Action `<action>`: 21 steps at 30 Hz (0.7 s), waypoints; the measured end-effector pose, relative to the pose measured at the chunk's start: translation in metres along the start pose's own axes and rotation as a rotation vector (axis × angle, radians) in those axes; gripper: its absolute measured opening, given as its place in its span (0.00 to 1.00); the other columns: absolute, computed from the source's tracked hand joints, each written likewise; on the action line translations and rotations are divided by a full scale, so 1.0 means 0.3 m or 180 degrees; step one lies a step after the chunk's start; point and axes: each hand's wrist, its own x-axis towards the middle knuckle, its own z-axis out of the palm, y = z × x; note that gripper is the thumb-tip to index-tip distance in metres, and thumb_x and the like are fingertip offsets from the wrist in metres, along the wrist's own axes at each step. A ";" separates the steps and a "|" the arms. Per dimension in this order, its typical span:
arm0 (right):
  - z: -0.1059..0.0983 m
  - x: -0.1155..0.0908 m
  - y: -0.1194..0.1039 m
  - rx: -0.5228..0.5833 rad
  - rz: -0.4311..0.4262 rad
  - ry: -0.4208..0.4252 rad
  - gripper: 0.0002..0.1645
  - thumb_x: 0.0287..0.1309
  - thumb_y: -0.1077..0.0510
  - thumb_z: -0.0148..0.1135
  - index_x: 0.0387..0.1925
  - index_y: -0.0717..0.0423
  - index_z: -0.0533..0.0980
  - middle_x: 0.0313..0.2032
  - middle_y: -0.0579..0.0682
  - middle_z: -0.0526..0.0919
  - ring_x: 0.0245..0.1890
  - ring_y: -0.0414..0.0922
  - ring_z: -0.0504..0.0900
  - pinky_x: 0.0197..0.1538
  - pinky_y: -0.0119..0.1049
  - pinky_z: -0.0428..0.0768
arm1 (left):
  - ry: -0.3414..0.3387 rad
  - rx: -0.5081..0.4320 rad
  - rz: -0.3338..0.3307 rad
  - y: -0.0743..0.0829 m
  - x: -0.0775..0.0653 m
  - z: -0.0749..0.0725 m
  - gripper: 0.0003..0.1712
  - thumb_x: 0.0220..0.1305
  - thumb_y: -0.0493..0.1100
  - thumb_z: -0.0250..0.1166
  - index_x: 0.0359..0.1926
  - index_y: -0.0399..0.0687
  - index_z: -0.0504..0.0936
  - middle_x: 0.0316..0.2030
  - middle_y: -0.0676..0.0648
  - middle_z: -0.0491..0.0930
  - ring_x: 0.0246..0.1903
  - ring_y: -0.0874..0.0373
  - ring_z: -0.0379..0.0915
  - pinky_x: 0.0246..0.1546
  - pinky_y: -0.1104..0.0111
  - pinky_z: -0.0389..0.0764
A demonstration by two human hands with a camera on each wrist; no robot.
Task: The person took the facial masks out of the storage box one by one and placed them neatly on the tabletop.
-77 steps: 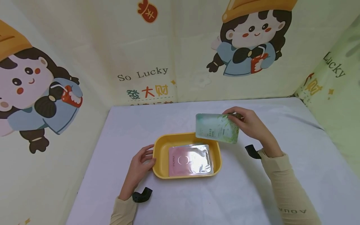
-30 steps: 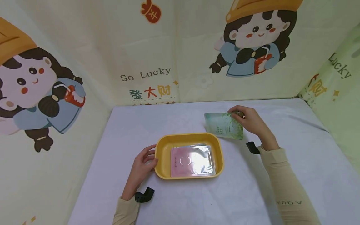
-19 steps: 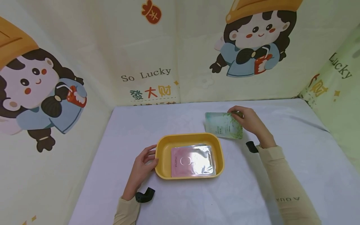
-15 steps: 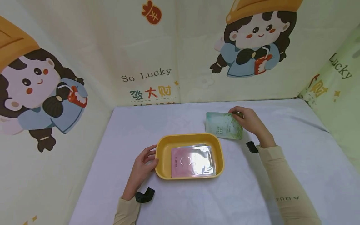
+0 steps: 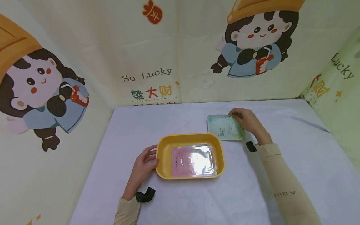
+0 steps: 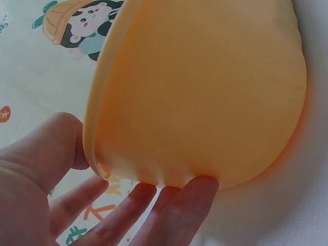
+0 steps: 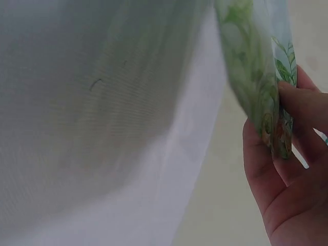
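Currently in right hand (image 5: 247, 120): green packet (image 5: 223, 128), pinched at its upper right corner between thumb and fingers.
Green packet position: beyond the far right corner of the yellow tray (image 5: 164, 156), printed face turned up toward the head camera; contact with the white cloth (image 5: 191, 203) cannot be told.
Left hand (image 5: 144, 164): at the tray's left end, thumb at the rim, fingers spread apart and lightly bent against the outer wall, gripping it.
Tray contents: pink packet (image 5: 184, 168), lying flat, marked PMPM, its right part silvery and reflecting light; the edge of a silvery layer (image 5: 202, 144) shows past it.
Tray seat: on the white cloth, between the two hands.
Wrists: a black device (image 5: 145, 195) at each; beige sleeves (image 5: 284, 178), the right one lettered.
Backdrop (image 5: 194, 90): cream sheet with cartoon figures (image 5: 254, 40) and "So Lucky" lettering (image 5: 147, 75).
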 end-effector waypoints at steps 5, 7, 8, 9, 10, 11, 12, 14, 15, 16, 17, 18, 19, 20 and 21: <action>0.015 0.009 0.025 -0.0049 0.0107 -0.0052 0.12 0.69 0.67 0.54 0.49 0.62 0.79 0.50 0.63 0.82 0.43 0.56 0.78 0.50 0.53 0.77 | -0.0016 -0.0006 -0.0001 0.001 -0.001 -0.001 0.30 0.63 0.42 0.69 0.65 0.63 0.73 0.58 0.46 0.78 0.55 0.49 0.77 0.44 0.66 0.85; 0.023 0.012 0.035 -0.0055 0.0124 -0.0067 0.12 0.69 0.67 0.55 0.50 0.63 0.78 0.50 0.63 0.82 0.42 0.55 0.77 0.48 0.51 0.76 | -0.0022 -0.0022 0.0001 0.003 -0.002 -0.002 0.30 0.63 0.42 0.69 0.65 0.64 0.73 0.58 0.46 0.78 0.55 0.49 0.77 0.44 0.67 0.85; 0.027 0.014 0.040 -0.0050 0.0135 -0.0078 0.12 0.69 0.67 0.55 0.51 0.63 0.78 0.51 0.63 0.81 0.42 0.55 0.76 0.49 0.51 0.76 | -0.0023 -0.0028 0.0010 0.003 -0.002 -0.002 0.30 0.63 0.42 0.69 0.65 0.64 0.73 0.58 0.46 0.78 0.54 0.49 0.77 0.44 0.67 0.85; 0.031 0.014 0.045 -0.0034 0.0151 -0.0095 0.13 0.69 0.66 0.55 0.51 0.63 0.78 0.52 0.63 0.80 0.43 0.56 0.76 0.50 0.52 0.75 | -0.0024 -0.0029 0.0016 0.004 -0.002 -0.002 0.30 0.63 0.42 0.69 0.65 0.64 0.73 0.58 0.46 0.78 0.54 0.49 0.77 0.44 0.67 0.85; 0.035 0.015 0.048 -0.0021 0.0168 -0.0116 0.13 0.69 0.66 0.56 0.52 0.63 0.77 0.53 0.63 0.79 0.44 0.56 0.75 0.51 0.53 0.75 | -0.0024 -0.0034 0.0027 0.004 -0.002 -0.003 0.30 0.63 0.42 0.69 0.65 0.63 0.73 0.58 0.46 0.78 0.54 0.49 0.77 0.44 0.67 0.85; 0.038 0.015 0.051 -0.0010 0.0185 -0.0137 0.13 0.68 0.66 0.56 0.52 0.64 0.77 0.53 0.63 0.79 0.46 0.57 0.75 0.53 0.54 0.75 | -0.0021 -0.0036 0.0033 0.005 -0.002 -0.003 0.30 0.63 0.41 0.69 0.65 0.63 0.73 0.58 0.46 0.78 0.54 0.49 0.77 0.44 0.67 0.85; 0.041 0.015 0.054 -0.0007 0.0194 -0.0154 0.14 0.68 0.66 0.57 0.53 0.64 0.76 0.54 0.64 0.78 0.49 0.58 0.75 0.55 0.55 0.74 | -0.0018 -0.0037 0.0035 0.005 -0.002 -0.003 0.30 0.63 0.42 0.69 0.65 0.63 0.73 0.58 0.46 0.78 0.54 0.49 0.77 0.44 0.67 0.85; 0.047 0.016 0.058 0.0009 0.0199 -0.0185 0.14 0.67 0.66 0.58 0.53 0.66 0.76 0.54 0.65 0.77 0.52 0.59 0.73 0.59 0.58 0.72 | -0.0015 -0.0033 0.0028 0.005 -0.002 -0.003 0.30 0.63 0.42 0.69 0.64 0.63 0.73 0.57 0.46 0.78 0.54 0.49 0.77 0.44 0.67 0.85; 0.051 0.017 0.060 0.0011 0.0185 -0.0195 0.15 0.66 0.67 0.58 0.53 0.67 0.76 0.54 0.65 0.77 0.53 0.60 0.73 0.60 0.58 0.71 | -0.0012 -0.0029 0.0022 0.005 -0.003 -0.003 0.30 0.63 0.42 0.69 0.64 0.64 0.73 0.57 0.46 0.78 0.54 0.50 0.77 0.45 0.67 0.85; 0.053 0.018 0.063 -0.0005 0.0161 -0.0198 0.15 0.65 0.67 0.59 0.52 0.67 0.76 0.53 0.65 0.77 0.54 0.60 0.73 0.61 0.59 0.70 | -0.0010 -0.0024 0.0018 0.004 -0.002 -0.003 0.30 0.63 0.42 0.69 0.64 0.64 0.73 0.58 0.47 0.78 0.54 0.50 0.77 0.45 0.67 0.85; 0.056 0.018 0.065 -0.0029 0.0140 -0.0197 0.15 0.65 0.67 0.59 0.52 0.68 0.76 0.53 0.65 0.77 0.54 0.60 0.73 0.61 0.59 0.70 | -0.0008 -0.0020 0.0019 0.004 -0.002 -0.003 0.30 0.63 0.42 0.69 0.64 0.64 0.73 0.58 0.46 0.78 0.54 0.50 0.77 0.45 0.67 0.85; 0.058 0.019 0.066 -0.0052 0.0119 -0.0192 0.15 0.64 0.67 0.60 0.51 0.68 0.77 0.52 0.66 0.78 0.54 0.60 0.73 0.62 0.59 0.69 | -0.0007 -0.0013 0.0021 0.004 -0.003 -0.003 0.30 0.63 0.42 0.69 0.65 0.63 0.73 0.58 0.46 0.78 0.54 0.50 0.78 0.45 0.67 0.85; 0.060 0.020 0.066 -0.0076 0.0110 -0.0189 0.15 0.64 0.68 0.60 0.51 0.68 0.77 0.51 0.66 0.78 0.54 0.61 0.72 0.62 0.58 0.69 | -0.0005 -0.0011 0.0022 0.003 -0.002 -0.003 0.30 0.63 0.42 0.69 0.65 0.63 0.73 0.58 0.46 0.78 0.54 0.50 0.78 0.45 0.67 0.85; 0.062 0.020 0.067 -0.0099 0.0105 -0.0191 0.15 0.63 0.68 0.61 0.51 0.68 0.77 0.51 0.66 0.78 0.54 0.61 0.72 0.63 0.59 0.68 | -0.0006 -0.0002 0.0033 0.002 -0.002 -0.003 0.30 0.63 0.42 0.69 0.65 0.62 0.73 0.58 0.46 0.78 0.54 0.49 0.78 0.46 0.67 0.84; 0.064 0.020 0.065 -0.0122 0.0105 -0.0192 0.15 0.63 0.68 0.61 0.51 0.69 0.77 0.51 0.66 0.78 0.55 0.61 0.71 0.63 0.59 0.67 | -0.0004 -0.0001 0.0040 0.002 -0.001 -0.003 0.31 0.63 0.42 0.69 0.65 0.61 0.73 0.58 0.45 0.78 0.54 0.49 0.78 0.46 0.67 0.84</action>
